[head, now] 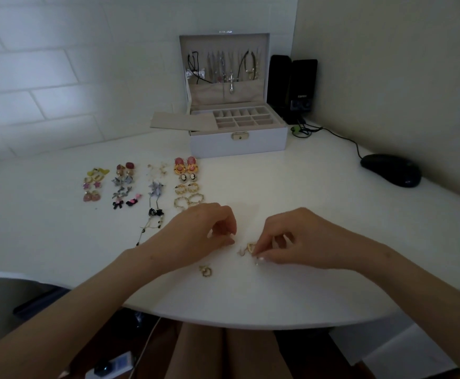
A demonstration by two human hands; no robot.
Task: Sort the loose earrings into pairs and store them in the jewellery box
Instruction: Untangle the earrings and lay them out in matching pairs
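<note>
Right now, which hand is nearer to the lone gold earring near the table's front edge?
Left. The left hand is just beyond the lone gold earring; the right hand, pinching other earrings, is farther right.

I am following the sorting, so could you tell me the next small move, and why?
Probably the right hand should lift one piece from the cluster of small gold earrings it pinches and compare it with the lone gold earring apart; neither is paired yet.
</note>
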